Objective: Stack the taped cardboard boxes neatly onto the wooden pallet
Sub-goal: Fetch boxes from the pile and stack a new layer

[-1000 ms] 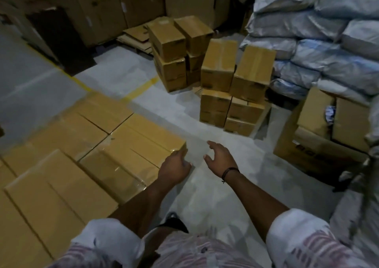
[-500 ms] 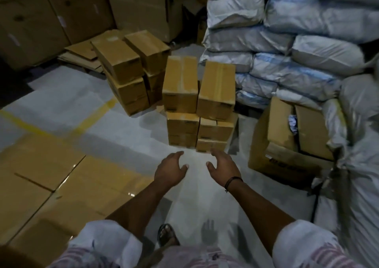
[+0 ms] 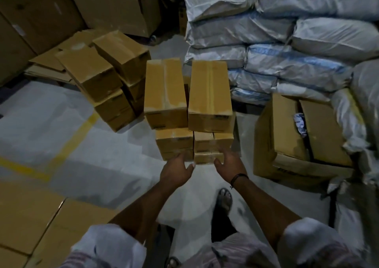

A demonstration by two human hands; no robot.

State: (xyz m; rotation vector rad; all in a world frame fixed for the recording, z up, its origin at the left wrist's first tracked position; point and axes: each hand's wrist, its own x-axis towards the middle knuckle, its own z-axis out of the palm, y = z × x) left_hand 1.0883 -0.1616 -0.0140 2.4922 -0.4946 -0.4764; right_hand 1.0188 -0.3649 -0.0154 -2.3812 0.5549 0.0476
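Just beyond both grips: taped box stack (image 3: 166, 101) | left grip (image 3: 176, 168) apart, empty | right grip (image 3: 228, 163) apart, empty

Dim indoor view with a warm, muddy cast. The pale grey concrete floor (image 3: 61, 128) catches the most light; the tall brown cardboard cartons (image 3: 41, 11) at top left sink into shadow. Clear tape on the small tan cardboard boxes (image 3: 166, 87) shows a faint sheen (a dull gleam along the seams). A broad soft shadow crosses the floor at lower left. Wide-lens bowing bends the edges, and the white woven plastic sacks (image 3: 307, 34) smear with blur at far right.
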